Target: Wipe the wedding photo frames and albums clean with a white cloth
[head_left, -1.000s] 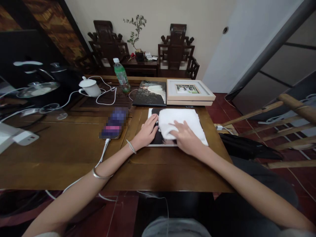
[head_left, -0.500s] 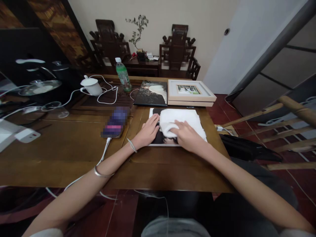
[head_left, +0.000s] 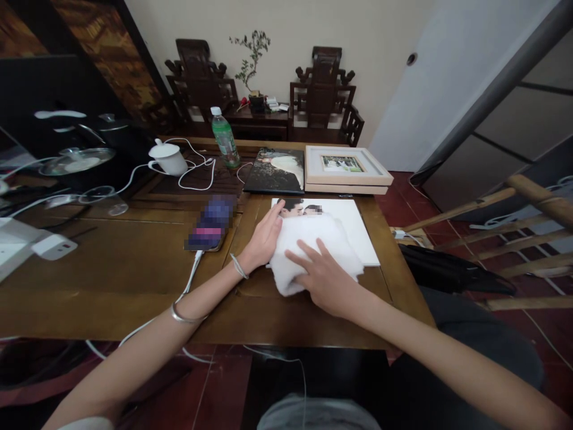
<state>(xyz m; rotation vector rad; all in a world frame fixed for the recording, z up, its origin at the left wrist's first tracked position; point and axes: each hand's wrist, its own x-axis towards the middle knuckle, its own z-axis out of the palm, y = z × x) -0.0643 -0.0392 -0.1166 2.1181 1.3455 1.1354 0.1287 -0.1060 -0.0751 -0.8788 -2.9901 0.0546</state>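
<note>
A white photo panel [head_left: 360, 230] showing two people's heads lies flat on the wooden table in front of me. Over its middle and near edge is a folded, fluffy white cloth [head_left: 320, 230], partly overhanging onto the tabletop. My right hand [head_left: 324, 278] holds the cloth from above, its fingers spread across the top and its thumb low at the near side. At the panel's left edge rests my left hand [head_left: 265, 236], fingers stretched out and close together, beside the cloth. Much of the picture is hidden under the cloth.
Behind the panel lie a dark photo panel [head_left: 277, 171] and stacked pale frames [head_left: 347, 170]. A green-labelled bottle [head_left: 225, 138], a lidded white cup [head_left: 169, 158] and a charging phone [head_left: 210, 224] stand or lie leftward. Cables and a glass-lidded pan [head_left: 78, 161] are farther left.
My right hand has moved the cloth toward me and slightly left, and its fingers have spread. The heads in the photo and the panel's right side are uncovered. My left hand has shifted slightly left.
</note>
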